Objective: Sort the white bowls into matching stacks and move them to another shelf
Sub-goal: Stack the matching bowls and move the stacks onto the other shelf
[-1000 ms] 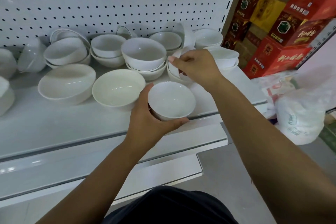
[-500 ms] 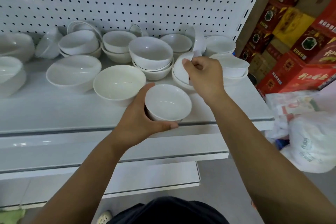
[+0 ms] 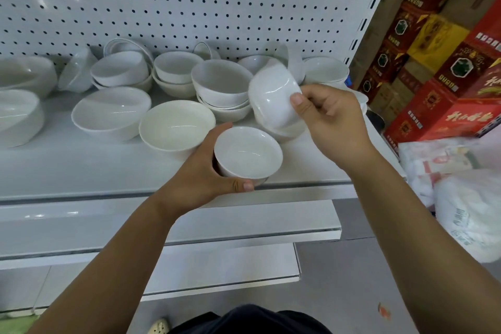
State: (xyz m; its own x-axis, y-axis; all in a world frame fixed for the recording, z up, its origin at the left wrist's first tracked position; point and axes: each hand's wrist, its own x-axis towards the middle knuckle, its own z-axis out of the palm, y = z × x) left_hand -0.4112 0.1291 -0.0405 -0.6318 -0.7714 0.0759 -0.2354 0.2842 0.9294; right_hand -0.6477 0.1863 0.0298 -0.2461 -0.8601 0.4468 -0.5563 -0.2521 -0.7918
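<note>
Step in hand: pairing small bowls. Left hand [image 3: 200, 171] cups first bowl [image 3: 248, 153], upright, at shelf [image 3: 81, 171] front edge. Right hand [image 3: 333, 122] pinches second bowl [image 3: 273, 97], tilted, aloft just beyond the left. Next, likely: level it, nest it squarely into the first.

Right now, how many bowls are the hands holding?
2. The upright bowl is in the left hand at the front edge of the shelf; the tilted bowl is in the right hand, above a stack. Nested ones may be hidden.

Two hands [image 3: 195, 182] [image 3: 333, 122], two held bowls [image 3: 248, 152] [image 3: 273, 97], roughly twenty shelved.
</note>
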